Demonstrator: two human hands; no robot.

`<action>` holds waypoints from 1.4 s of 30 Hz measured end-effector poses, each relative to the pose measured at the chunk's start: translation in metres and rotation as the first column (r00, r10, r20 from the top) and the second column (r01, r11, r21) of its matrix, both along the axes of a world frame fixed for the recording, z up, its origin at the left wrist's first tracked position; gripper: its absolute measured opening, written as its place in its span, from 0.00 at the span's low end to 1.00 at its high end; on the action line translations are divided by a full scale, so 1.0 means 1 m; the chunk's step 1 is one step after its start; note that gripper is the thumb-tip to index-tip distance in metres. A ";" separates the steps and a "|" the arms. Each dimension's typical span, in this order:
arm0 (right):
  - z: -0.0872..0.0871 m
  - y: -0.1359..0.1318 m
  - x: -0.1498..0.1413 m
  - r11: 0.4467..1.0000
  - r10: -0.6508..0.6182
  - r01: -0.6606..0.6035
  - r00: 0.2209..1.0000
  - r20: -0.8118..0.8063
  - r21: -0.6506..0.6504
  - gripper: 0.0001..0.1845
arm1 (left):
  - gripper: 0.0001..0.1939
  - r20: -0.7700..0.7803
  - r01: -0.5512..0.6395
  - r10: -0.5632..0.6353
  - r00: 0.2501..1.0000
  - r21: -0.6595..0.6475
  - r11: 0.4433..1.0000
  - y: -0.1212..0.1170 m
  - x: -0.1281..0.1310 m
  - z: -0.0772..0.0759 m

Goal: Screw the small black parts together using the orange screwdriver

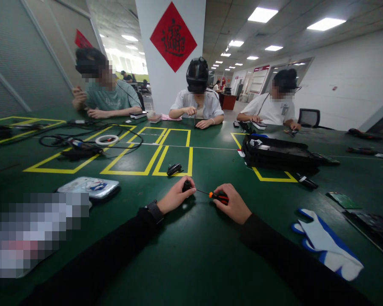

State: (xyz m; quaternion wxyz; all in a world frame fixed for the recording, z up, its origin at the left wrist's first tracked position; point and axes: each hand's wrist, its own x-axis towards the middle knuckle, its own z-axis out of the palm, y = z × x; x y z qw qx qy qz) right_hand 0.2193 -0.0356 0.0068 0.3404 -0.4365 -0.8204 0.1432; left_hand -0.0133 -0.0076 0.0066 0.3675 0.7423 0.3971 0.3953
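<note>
Screwdriver (219, 197) held level above green table (191, 255), shaft pointed leftward, handle gripped in right hand (232, 203), small dark part (187, 185) pinched in left hand (178, 194), mostly hidden by fingers.

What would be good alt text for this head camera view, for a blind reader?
Two hands meet over a green table: the right hand holds a screwdriver, its tip at a small dark object in the left hand. Three people sit opposite; a glove lies at right.
</note>
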 end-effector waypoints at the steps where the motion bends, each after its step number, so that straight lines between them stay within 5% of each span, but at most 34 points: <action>1: 0.000 0.000 0.000 1.000 -0.007 0.007 1.000 0.007 -0.009 0.09 | 0.09 0.000 0.001 -0.001 1.000 0.000 1.000 0.000 0.000 0.000; 14: 0.004 -0.003 -0.001 0.998 0.013 -0.008 0.998 0.067 -0.061 0.10 | 0.08 -0.012 -0.006 0.006 1.000 -0.004 1.000 -0.002 0.001 0.004; 22: 0.006 -0.004 -0.016 1.000 -0.019 0.014 0.975 0.222 0.023 0.12 | 0.08 -0.011 -0.007 0.007 1.000 0.014 1.000 -0.001 0.003 0.001; 42: 0.004 -0.002 -0.013 0.996 -0.080 0.083 0.987 0.139 -0.015 0.09 | 0.08 0.001 -0.024 0.024 1.000 -0.051 0.998 -0.001 0.001 0.005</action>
